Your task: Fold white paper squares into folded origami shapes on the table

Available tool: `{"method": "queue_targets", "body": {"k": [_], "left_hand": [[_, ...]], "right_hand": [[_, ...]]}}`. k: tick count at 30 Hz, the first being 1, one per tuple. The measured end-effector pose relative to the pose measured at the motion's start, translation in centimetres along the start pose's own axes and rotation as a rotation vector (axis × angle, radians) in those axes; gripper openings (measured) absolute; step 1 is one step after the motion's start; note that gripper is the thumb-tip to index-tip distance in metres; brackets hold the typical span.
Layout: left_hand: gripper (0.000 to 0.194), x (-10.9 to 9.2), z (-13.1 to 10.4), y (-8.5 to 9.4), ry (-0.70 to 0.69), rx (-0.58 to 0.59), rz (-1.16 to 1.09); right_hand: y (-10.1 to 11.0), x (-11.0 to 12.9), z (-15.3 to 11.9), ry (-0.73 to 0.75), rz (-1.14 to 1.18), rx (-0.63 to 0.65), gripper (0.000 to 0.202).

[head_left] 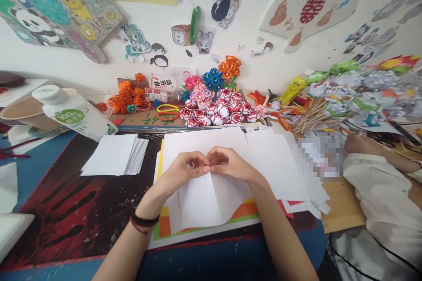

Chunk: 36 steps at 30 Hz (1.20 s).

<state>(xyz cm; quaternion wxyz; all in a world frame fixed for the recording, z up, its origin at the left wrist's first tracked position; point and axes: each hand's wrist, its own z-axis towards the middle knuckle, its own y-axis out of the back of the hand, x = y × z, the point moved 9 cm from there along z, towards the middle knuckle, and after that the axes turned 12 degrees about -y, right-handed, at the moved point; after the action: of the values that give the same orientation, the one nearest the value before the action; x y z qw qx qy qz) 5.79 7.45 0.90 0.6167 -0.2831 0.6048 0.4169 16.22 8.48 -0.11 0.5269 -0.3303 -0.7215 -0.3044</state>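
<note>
On a black-and-red desk mat (89, 215) lay orange and green paper (245, 211), beneath a bent white sheet (198, 204). A stack of white paper (110, 153) lay leftward. The left hand (187, 166) and right hand (229, 164), thumbs together, each pinched the sheet's far edge.

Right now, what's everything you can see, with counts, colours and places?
Held paper: one, white, front centre
Paper stack: one, white, left
Loose sheets: several, white, centre and right
Tabletop: one, black, red and blue, under the papers
Bottle: one, white, left
Bowl: one, brown, far left
Craft flowers: many, mixed colours, back centre and right
Tube: one, yellow, back right
Sticks: many, tan, back right
Fan-shaped panels: two, multicoloured, on the wall
Cutouts: many, mixed colours, wall
Other person: one, white clothing, right edge
Wristband: at least one, dark, left wrist
Left hand: one, bare, pinching held paper
Right hand: one, bare, pinching held paper
</note>
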Motion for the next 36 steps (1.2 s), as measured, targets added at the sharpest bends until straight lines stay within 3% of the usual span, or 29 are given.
{"method": "queue_targets", "body": {"k": [6,12,19,36], "left_hand": [[0.022,0.0,-0.1,1.1,-0.009,-0.015,0.151],[0.020,0.5,-0.3,1.0,0.017,0.073,0.265],[0.016,0.3,-0.5,1.0,-0.012,0.077,0.421],[0.018,-0.1,-0.5,0.4,-0.021,0.095,0.391]], "right_hand": [[0.3,-0.6,-0.1,-0.049,-0.093,0.000,0.036],[1.0,-0.4,-0.4,-0.069,-0.163,-0.071,0.031],[0.3,-1.2,-0.2,-0.085,-0.174,-0.012,0.031],[0.1,-0.6,-0.3,-0.051,-0.163,-0.023,0.029]]}}
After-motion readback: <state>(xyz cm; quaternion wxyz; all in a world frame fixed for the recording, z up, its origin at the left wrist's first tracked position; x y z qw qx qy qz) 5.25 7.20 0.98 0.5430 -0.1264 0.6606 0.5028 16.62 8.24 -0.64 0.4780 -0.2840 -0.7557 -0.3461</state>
